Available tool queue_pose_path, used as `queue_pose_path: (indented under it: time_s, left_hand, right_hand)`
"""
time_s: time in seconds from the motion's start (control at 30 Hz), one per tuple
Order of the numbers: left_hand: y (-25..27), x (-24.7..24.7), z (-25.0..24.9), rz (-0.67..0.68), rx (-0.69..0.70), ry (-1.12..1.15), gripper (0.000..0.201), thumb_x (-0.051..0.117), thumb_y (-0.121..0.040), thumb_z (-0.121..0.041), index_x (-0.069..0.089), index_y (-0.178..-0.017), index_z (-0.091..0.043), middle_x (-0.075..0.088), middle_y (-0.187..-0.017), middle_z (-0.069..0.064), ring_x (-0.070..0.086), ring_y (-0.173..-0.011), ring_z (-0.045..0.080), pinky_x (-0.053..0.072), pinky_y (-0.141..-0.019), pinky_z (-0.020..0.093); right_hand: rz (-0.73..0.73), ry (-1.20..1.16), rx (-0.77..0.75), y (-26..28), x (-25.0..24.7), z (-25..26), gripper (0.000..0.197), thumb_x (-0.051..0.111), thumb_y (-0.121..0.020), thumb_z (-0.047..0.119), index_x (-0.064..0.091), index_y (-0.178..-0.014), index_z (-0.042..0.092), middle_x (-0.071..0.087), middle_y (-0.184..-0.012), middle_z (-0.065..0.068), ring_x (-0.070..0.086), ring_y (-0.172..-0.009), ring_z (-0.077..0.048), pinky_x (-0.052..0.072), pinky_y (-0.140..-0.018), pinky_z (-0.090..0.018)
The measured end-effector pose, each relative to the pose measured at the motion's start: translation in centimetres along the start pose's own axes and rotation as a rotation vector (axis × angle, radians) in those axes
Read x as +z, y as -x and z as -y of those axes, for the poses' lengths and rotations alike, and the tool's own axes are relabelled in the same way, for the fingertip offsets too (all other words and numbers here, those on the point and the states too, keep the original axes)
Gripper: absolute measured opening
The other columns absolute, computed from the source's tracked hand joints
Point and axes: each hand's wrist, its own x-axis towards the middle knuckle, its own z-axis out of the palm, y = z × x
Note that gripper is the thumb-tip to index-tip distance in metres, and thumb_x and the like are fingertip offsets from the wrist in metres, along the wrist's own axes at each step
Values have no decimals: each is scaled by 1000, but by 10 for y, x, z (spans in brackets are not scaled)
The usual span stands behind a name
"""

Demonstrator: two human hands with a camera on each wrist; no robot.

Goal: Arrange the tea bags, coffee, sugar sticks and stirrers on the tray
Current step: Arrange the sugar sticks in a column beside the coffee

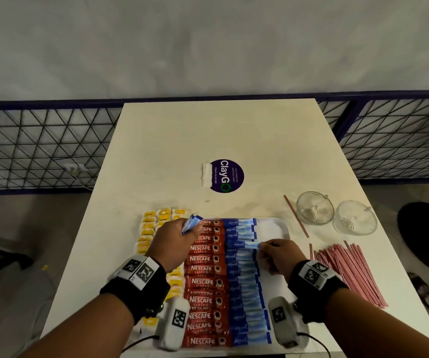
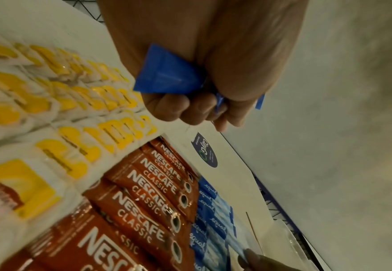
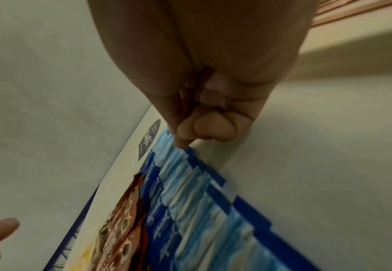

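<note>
A white tray (image 1: 272, 228) holds yellow tea bags (image 1: 148, 228) at the left, red Nescafe coffee sticks (image 1: 204, 282) in the middle and a column of blue sugar sticks (image 1: 244, 293) beside them. My left hand (image 1: 188, 229) hovers over the tray's far left and grips a small bunch of blue sugar sticks (image 2: 167, 78). My right hand (image 1: 261, 247) pinches the right end of one sugar stick (image 1: 243, 244) lying in the column; the fingertips (image 3: 182, 142) sit on its pale end. Red-and-white stirrers (image 1: 350, 270) lie in a pile on the table right of the tray.
Two clear glass cups (image 1: 315, 208) (image 1: 355, 217) stand on the table beyond the stirrer pile. One loose stirrer (image 1: 296, 215) lies between the cups and the tray. A round purple sticker (image 1: 226, 176) marks the table's middle. A wire fence runs behind the table.
</note>
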Motion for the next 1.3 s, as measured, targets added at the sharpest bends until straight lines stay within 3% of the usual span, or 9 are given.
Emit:
queue_pose_path:
  time_s: [0.23,0.4,0.5,0.6,0.7,0.77,0.87,1.07,1.3]
  left_hand:
    - [10,-5,10,-7,-19,9,37,56,-94,-36,47,-64,-18,38,-53,-1,35,-48,16,31,-56,32]
    - [14,-6,10,-6,-15,-3,36,54,-95,-36,47,-64,-21,39,-54,-3,37,-49,15,30,-56,32]
    - [14,-6,11,31,-18,8,37,55,-95,-37,45,-63,-21,40,-53,-2,38,-49,16,33,-56,34]
    - [14,-5,9,137,-37,64,39,56,-94,-38,43,-64,-18,39,-49,-2,35,-42,13,33,-53,36]
    - [14,-1,-4,289,-45,105,37,57,-94,-38,44,-69,-15,40,-53,5,34,-41,15,33,-49,32]
    - [11,5,-18,384,-19,62,34,57,-95,-33,46,-69,-14,41,-56,9,35,-44,19,33,-50,33]
    - [7,15,-38,478,37,22,32,58,-92,-22,46,-63,-22,39,-49,-5,32,-38,8,29,-50,30]
    - [9,14,-44,436,-57,317,29,56,-96,-31,52,-76,-10,51,-58,-1,39,-42,12,37,-49,30]
    - [3,20,-44,341,-106,372,29,55,-97,-24,51,-73,-7,47,-55,5,35,-41,13,34,-47,29]
  right_hand:
    - [-36,144,17,-13,11,1,30,64,-90,24,62,-65,7,58,-54,-5,46,-45,-19,38,-44,-24]
    - [-91,389,-14,-19,12,1,36,64,-85,45,64,-70,12,65,-67,-9,60,-58,-26,53,-56,-35]
    - [-107,565,-4,-13,10,8,51,55,-83,62,65,-74,13,67,-70,-7,63,-65,-26,55,-70,-38]
    - [-161,707,-94,3,9,21,72,40,-82,73,66,-78,6,67,-73,-11,62,-65,-24,51,-69,-33]
    - [-38,484,-408,34,20,42,54,52,-81,64,66,-78,12,67,-71,-1,61,-65,-12,49,-67,-31]
    - [100,425,-537,50,30,55,28,64,-80,52,67,-88,26,66,-78,9,57,-62,0,45,-63,-18]
    - [107,413,-610,53,34,60,7,69,-84,35,64,-83,31,64,-78,9,52,-58,-1,40,-59,-16]
    - [-49,227,-485,36,6,47,16,71,-83,30,68,-71,22,57,-54,11,45,-46,-1,40,-54,-25]
    - [60,-68,-323,36,1,42,17,68,-86,20,68,-72,9,57,-69,-12,37,-49,-16,32,-45,-25]
